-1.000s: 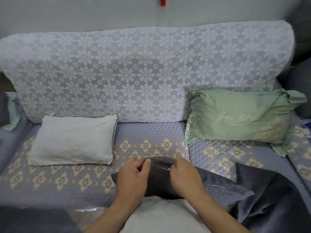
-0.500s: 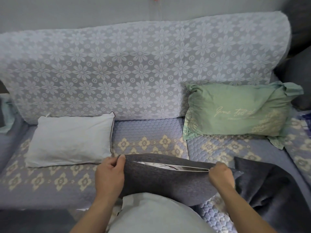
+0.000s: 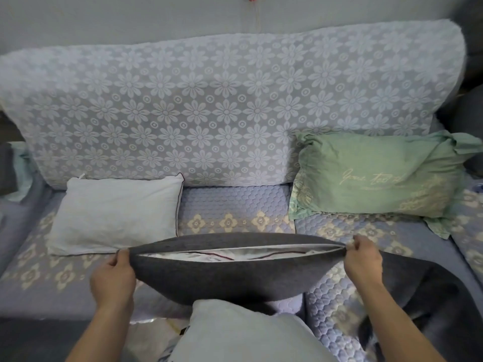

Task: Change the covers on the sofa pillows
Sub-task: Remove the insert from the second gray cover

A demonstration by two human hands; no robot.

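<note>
I hold a dark grey pillow cover [image 3: 230, 278] stretched wide over the sofa seat, its top edge open. A white pillow with a dark red seam [image 3: 224, 256] shows inside the slit. My left hand [image 3: 113, 278] pinches the cover's left end. My right hand [image 3: 363, 262] pinches its right end. A bare white pillow [image 3: 117, 215] lies on the seat at the left. At the right, a pillow in a green cover [image 3: 376, 178] leans against the sofa back.
The sofa back [image 3: 209, 105] wears a pale floral lace cover; the seat [image 3: 230, 207] has a lilac quilted mat. Another dark grey cloth [image 3: 428, 291] lies on the seat at the right. A pale rounded fabric surface [image 3: 243, 335] fills the near bottom centre.
My hands moved apart from the middle of the grey cover to its two ends, pulling the opening wide and taut. The white pillow inside came into view.
</note>
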